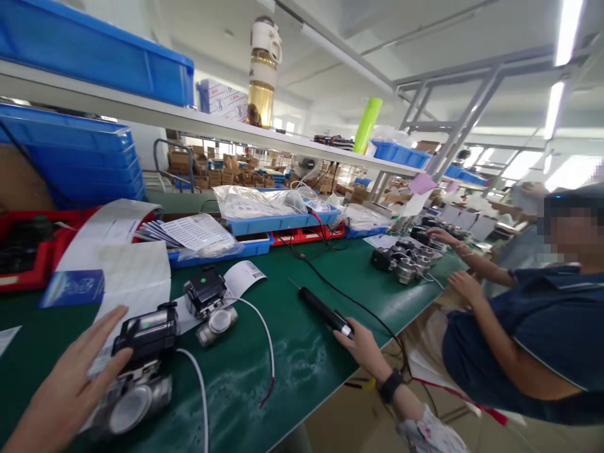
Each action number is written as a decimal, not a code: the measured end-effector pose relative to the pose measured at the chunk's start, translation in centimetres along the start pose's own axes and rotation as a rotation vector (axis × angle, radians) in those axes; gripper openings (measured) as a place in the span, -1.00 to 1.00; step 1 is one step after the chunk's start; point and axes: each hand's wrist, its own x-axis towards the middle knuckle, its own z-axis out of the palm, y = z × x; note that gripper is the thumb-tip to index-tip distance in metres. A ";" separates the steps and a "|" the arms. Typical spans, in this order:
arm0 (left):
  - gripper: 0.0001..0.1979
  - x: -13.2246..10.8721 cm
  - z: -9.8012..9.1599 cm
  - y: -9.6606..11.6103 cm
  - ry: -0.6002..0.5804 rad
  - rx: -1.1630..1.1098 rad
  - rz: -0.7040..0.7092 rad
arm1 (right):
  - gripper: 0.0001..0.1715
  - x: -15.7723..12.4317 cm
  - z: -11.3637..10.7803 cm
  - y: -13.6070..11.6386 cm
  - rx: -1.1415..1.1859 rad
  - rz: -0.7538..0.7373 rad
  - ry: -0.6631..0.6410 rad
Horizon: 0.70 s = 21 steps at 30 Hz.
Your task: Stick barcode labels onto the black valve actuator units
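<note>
We get bright ceiling tube lights [564,38] glaring far above the hands, with edges warped and slightly blurred.

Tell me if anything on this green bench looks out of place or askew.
Nothing looks damaged or spilled. The left hand rests on a valve unit; its white cable trails over the table edge. The right hand holds a black probe.

Left hand [70,390] spread open and reaching forward, right hand [361,343] closed in a grip.

I've got a black-topped metal valve [141,371] lying on its side near left on the green mat, and a black probe [325,313] angled flat mid-table.
</note>
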 end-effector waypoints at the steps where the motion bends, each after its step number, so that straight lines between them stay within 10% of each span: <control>1: -0.61 0.2 -0.6 1.7 0.003 -0.027 0.110 | -0.50 -0.3 -0.5 -0.1 0.029 -0.002 -0.019; 6: -0.69 2.6 -0.1 13.5 -0.163 0.046 0.630 | -0.34 -3.3 -3.6 -1.3 0.146 -0.034 -0.062; 12: 0.09 4.9 2.4 26.3 -0.245 0.141 1.081 | -0.46 -8.9 -7.9 -4.6 0.186 -0.255 -0.060; 17: -0.82 4.8 2.0 30.1 -0.514 0.133 1.000 | -0.40 -11.6 -10.5 -5.9 0.201 -0.415 -0.012; 21: -0.98 6.1 0.4 29.4 -0.441 0.135 0.806 | -0.16 -11.1 -11.9 -5.2 0.417 -0.266 -0.063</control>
